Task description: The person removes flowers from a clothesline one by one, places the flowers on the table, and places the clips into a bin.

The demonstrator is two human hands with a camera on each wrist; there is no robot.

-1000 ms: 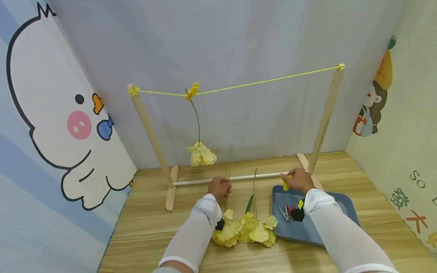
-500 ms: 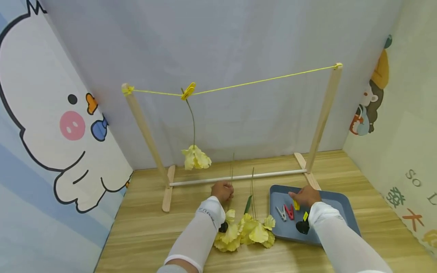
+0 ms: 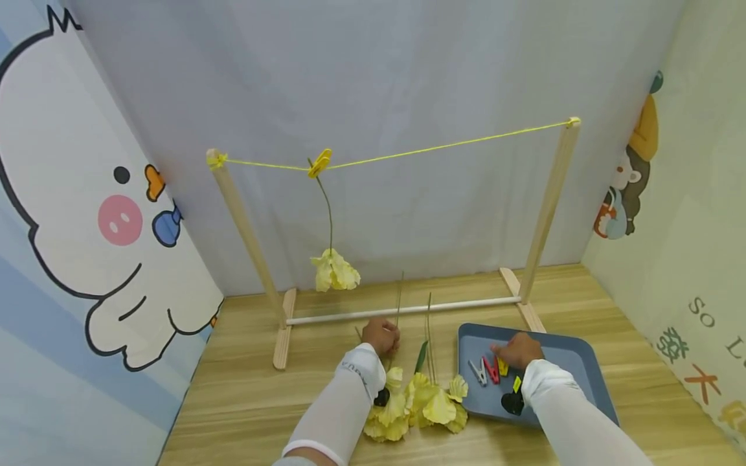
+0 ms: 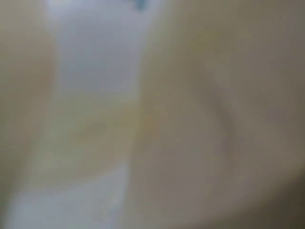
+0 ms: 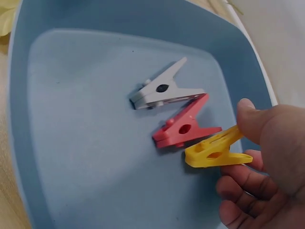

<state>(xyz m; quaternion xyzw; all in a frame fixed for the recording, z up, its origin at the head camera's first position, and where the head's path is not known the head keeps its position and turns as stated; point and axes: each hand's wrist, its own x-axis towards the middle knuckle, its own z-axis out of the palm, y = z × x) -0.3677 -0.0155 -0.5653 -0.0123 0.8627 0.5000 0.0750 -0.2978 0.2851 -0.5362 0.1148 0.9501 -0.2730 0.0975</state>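
My left hand point(image 3: 381, 336) grips the thin stem of a yellow artificial flower point(image 3: 386, 417), whose bloom lies on the table below the wrist. The left wrist view is too blurred to show the fingers. A second yellow flower point(image 3: 438, 404) lies beside it, its stem pointing away. Over the grey-blue tray point(image 3: 553, 414), my right hand point(image 3: 520, 351) holds a yellow clothespin point(image 5: 209, 152) by its handles between thumb and fingers, low against the tray floor. Next to that clip lie a red clothespin point(image 5: 185, 128) and a white clothespin point(image 5: 164, 90).
A wooden frame with a left post point(image 3: 247, 239) and right post point(image 3: 548, 213) carries a yellow string point(image 3: 431, 149). Another yellow clothespin point(image 3: 319, 163) clips a hanging yellow flower point(image 3: 335, 270) to it. A white rod point(image 3: 454, 305) joins the feet. Something black point(image 3: 513, 402) sits in the tray.
My right hand has come from above the tray's far edge down into it, bringing the yellow clothespin beside the red one. My left hand and its flower stem have shifted slightly.
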